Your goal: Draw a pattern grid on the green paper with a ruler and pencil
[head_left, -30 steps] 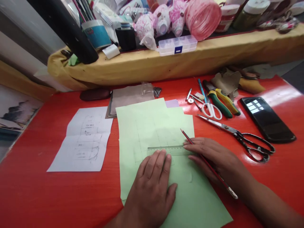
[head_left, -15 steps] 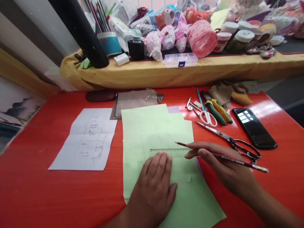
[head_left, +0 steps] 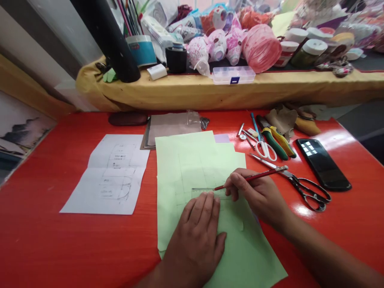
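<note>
Pale green paper (head_left: 192,160) with faint pencil lines lies on the red table. My left hand (head_left: 199,236) rests flat on it, fingertips pressing the lower edge of a clear ruler (head_left: 198,191), thumb spread to the side. In my right hand (head_left: 255,192) is a dark red pencil (head_left: 258,175), pinched between fingers and thumb, its tip at the ruler's upper edge just beyond my left fingertips. My right fingers partly cover the ruler's right end. A small paper scrap (head_left: 241,226) sits right of my left thumb.
A white sheet with a drawn pattern (head_left: 109,174) lies at left. On the right are large scissors (head_left: 291,176), white-handled scissors (head_left: 265,151), pliers (head_left: 277,142) and a black phone (head_left: 322,164). Behind, a ledge (head_left: 186,94) holds jars and crafts.
My right hand has moved left and turned, bringing the pencil tip down to the ruler's edge. The pencil's back end now points up and right. My left hand stays on the ruler.
</note>
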Demonstrator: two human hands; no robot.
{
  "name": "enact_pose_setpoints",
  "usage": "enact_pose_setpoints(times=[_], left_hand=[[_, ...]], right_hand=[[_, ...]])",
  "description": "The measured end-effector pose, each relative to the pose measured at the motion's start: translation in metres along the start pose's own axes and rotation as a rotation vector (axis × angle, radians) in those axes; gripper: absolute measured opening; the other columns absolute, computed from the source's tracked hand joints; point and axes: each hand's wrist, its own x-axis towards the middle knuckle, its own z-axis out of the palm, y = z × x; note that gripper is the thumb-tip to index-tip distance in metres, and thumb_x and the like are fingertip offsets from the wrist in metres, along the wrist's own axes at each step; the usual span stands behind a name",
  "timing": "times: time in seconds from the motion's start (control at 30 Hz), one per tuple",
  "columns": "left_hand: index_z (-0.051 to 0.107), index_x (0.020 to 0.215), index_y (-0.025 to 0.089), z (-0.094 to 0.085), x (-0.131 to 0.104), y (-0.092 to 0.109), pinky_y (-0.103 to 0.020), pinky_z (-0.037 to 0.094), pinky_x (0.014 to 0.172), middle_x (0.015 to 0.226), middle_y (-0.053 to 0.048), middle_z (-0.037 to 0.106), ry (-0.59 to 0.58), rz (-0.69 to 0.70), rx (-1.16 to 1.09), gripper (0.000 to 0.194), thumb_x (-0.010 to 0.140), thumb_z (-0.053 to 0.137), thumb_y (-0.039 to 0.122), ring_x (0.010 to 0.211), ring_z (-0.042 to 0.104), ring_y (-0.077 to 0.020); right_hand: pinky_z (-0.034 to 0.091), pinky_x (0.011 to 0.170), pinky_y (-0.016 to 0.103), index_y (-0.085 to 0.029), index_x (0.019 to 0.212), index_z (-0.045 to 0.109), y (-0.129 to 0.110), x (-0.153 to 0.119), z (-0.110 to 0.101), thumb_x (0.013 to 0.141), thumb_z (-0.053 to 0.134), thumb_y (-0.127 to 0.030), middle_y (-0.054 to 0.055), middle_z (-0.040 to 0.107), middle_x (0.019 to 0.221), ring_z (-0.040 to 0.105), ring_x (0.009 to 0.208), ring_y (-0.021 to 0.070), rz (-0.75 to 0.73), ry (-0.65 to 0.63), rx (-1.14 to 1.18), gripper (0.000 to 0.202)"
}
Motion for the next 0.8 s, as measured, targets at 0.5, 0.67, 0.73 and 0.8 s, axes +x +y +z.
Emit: enact_pose_setpoints(times=[0.5, 0.67, 0.73, 0.8], left_hand=[[0.058, 0.155, 0.003, -0.0008, 0.0003, 0.0000, -0.046, 0.032, 0.127, 0.160, -0.019, 0.061, -0.024, 0.005, 0.001, 0.056, 0.115, 0.045, 0.040, 0.151, 0.048, -0.0323], [0.059, 0.154, 0.002, -0.0014, 0.0013, 0.0004, -0.046, 0.030, 0.127, 0.159, -0.019, 0.062, -0.024, 0.003, -0.002, 0.055, 0.117, 0.041, 0.038, 0.151, 0.049, -0.0326], [0.059, 0.155, 0.002, -0.0014, 0.0013, 0.0003, -0.047, 0.031, 0.127, 0.159, -0.019, 0.062, -0.026, 0.002, -0.005, 0.055, 0.117, 0.041, 0.038, 0.151, 0.049, -0.0326], [0.058, 0.155, 0.002, -0.0012, 0.0011, 0.0002, -0.047, 0.031, 0.126, 0.159, -0.019, 0.062, -0.025, 0.000, -0.005, 0.055, 0.116, 0.041, 0.038, 0.151, 0.049, -0.0323]], right_hand=[[0.052, 0.064, 0.029, -0.021, 0.083, 0.075, 0.0042, 0.0084, 0.0065, 0.112, 0.058, -0.056, 0.000, 0.068, 0.065, 0.067, 0.063, 0.0166, -0.008, -0.044, -0.012, 0.049], [0.052, 0.064, 0.028, -0.021, 0.085, 0.075, 0.0043, 0.0091, 0.0064, 0.112, 0.058, -0.054, 0.000, 0.068, 0.066, 0.067, 0.063, 0.0160, -0.008, -0.047, -0.011, 0.047], [0.052, 0.065, 0.028, -0.021, 0.085, 0.076, 0.0046, 0.0094, 0.0064, 0.112, 0.057, -0.055, 0.000, 0.069, 0.066, 0.067, 0.064, 0.0159, -0.006, -0.049, -0.013, 0.047], [0.052, 0.065, 0.028, -0.021, 0.084, 0.075, 0.0050, 0.0095, 0.0066, 0.113, 0.057, -0.055, 0.000, 0.069, 0.066, 0.067, 0.063, 0.0158, -0.008, -0.050, -0.015, 0.047]])
